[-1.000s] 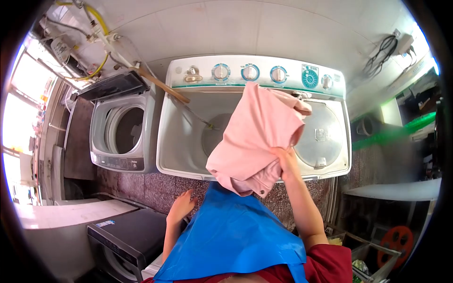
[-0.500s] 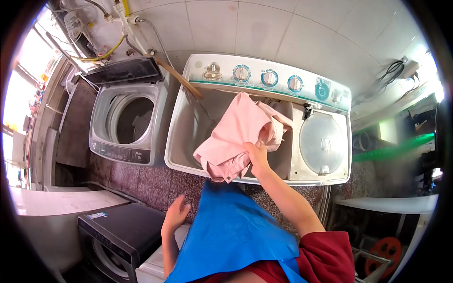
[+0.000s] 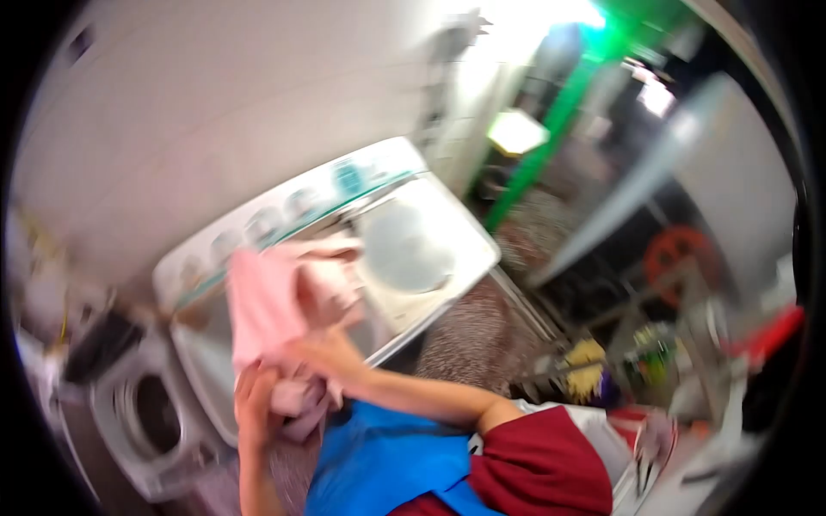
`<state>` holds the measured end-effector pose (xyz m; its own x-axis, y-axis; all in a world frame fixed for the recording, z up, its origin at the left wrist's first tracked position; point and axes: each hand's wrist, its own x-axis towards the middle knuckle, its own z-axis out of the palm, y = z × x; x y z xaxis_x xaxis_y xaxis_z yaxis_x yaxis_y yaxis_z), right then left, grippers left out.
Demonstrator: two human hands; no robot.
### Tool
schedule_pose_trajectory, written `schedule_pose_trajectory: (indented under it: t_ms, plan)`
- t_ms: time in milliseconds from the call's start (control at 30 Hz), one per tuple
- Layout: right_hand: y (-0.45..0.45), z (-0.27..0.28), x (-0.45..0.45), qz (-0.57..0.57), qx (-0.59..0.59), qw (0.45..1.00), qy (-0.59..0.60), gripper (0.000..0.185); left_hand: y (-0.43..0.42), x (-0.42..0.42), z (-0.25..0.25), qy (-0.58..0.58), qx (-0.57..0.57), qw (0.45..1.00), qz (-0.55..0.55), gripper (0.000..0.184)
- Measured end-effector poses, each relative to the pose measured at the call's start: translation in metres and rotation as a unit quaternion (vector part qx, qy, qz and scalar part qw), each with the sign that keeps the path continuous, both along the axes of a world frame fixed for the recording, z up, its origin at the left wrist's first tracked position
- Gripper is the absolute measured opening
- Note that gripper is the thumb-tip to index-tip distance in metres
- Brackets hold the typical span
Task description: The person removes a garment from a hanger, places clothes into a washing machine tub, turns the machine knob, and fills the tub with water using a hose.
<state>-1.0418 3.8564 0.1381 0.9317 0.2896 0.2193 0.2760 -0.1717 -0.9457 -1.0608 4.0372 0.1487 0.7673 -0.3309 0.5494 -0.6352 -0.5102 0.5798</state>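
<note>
A pink garment [image 3: 262,301], bunched and partly hanging, lies over the open wash tub of a white twin-tub washing machine [image 3: 469,249]. My right hand [image 3: 331,357] grips its near part, fingers closed in the cloth. On the left side of the same bundle, my left hand [image 3: 254,400] has its fingers curled against the fabric. Folds of the garment hang down between both hands, over the machine's front edge. Motion blur softens the fingers and the cloth.
Left of the twin-tub stands a grey top-loading washer [image 3: 155,421] with its dark lid raised. The round spin-tub lid [image 3: 404,245] is closed. To the right are a green post [image 3: 551,129], a metal rack [image 3: 654,301] and a red wheel-like disc [image 3: 680,262].
My view has swung to the right and tilted. My left hand has come up from beside the apron to the garment. The garment is now nearer to my body, still in my right hand.
</note>
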Motion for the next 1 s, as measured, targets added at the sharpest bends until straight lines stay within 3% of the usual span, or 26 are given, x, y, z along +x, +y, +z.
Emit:
schedule_pose_trajectory:
  t_ms: [33,67,200,300,333,400,467,500,533,567,600,633,667,700,767,833,900,967,1000]
  plan:
    - [0.002,0.017,-0.006,-0.033,0.148,0.98,0.131,0.023,-0.006,-0.003,0.0,-0.043,-0.028,0.999,0.001,0.022]
    - [0.0,0.037,-0.012,-0.069,0.259,0.945,0.186,0.027,-0.013,-0.001,0.001,-0.081,-0.055,0.995,0.011,0.021]
    - [-0.021,0.073,-0.033,-0.119,0.32,0.933,0.115,0.04,-0.047,0.005,0.017,-0.126,-0.11,0.984,-0.053,0.02]
    - [-0.046,0.064,-0.025,-0.174,0.293,0.939,-0.049,0.04,-0.086,0.023,0.011,-0.016,-0.37,0.924,-0.092,0.031]
    - [-0.061,0.072,-0.021,-0.167,0.319,0.933,-0.025,0.037,-0.108,0.035,0.013,0.002,-0.444,0.892,-0.087,0.033]
    - [-0.099,0.043,0.012,-0.269,0.191,0.939,-0.093,0.029,-0.11,0.078,0.011,-0.009,-0.404,0.913,-0.058,0.036]
    - [-0.155,0.034,0.017,-0.396,0.072,0.912,-0.077,0.022,-0.134,0.088,0.064,0.092,-0.516,0.851,-0.002,0.039]
    - [-0.191,-0.012,0.029,-0.423,0.036,0.894,-0.141,0.019,-0.13,0.106,0.066,0.112,-0.495,0.862,0.018,0.041]
    - [-0.238,-0.072,0.035,-0.443,-0.24,0.826,-0.255,0.019,-0.12,0.124,0.059,0.131,-0.473,0.87,0.048,0.043]
    - [-0.244,-0.033,-0.007,-0.495,0.077,0.859,0.102,0.022,-0.118,0.132,0.057,0.098,-0.482,0.87,0.028,0.045]
    - [-0.276,-0.07,-0.017,-0.54,-0.05,0.831,0.121,0.027,-0.118,0.14,0.056,0.062,-0.49,0.87,0.004,0.047]
    - [-0.293,-0.105,-0.029,-0.596,-0.105,0.795,0.043,0.029,-0.117,0.148,0.059,0.088,-0.516,0.851,0.041,0.049]
    - [-0.313,-0.14,-0.043,-0.6,-0.13,0.786,0.071,0.029,-0.113,0.153,0.058,0.116,-0.543,0.829,0.069,0.051]
    - [-0.333,-0.188,-0.052,-0.593,-0.044,0.798,0.103,0.029,-0.106,0.154,0.055,0.145,-0.562,0.811,0.071,0.056]
    - [-0.315,-0.175,-0.076,-0.565,0.144,0.784,0.214,0.031,-0.094,0.15,0.052,0.156,-0.572,0.799,0.102,0.058]
    - [-0.304,-0.183,-0.09,-0.534,0.143,0.794,0.253,0.029,-0.085,0.143,0.049,0.164,-0.581,0.787,0.129,0.06]
    - [-0.295,-0.192,-0.094,-0.504,0.121,0.81,0.274,0.031,-0.073,0.133,0.037,0.156,-0.539,0.814,0.149,0.063]
    - [-0.277,-0.185,-0.089,-0.528,0.156,0.795,0.254,0.049,-0.07,0.118,0.037,0.154,-0.509,0.828,0.177,0.066]
    - [-0.268,-0.179,-0.084,-0.52,0.157,0.799,0.26,0.049,-0.066,0.114,0.032,0.15,-0.507,0.828,0.187,0.066]
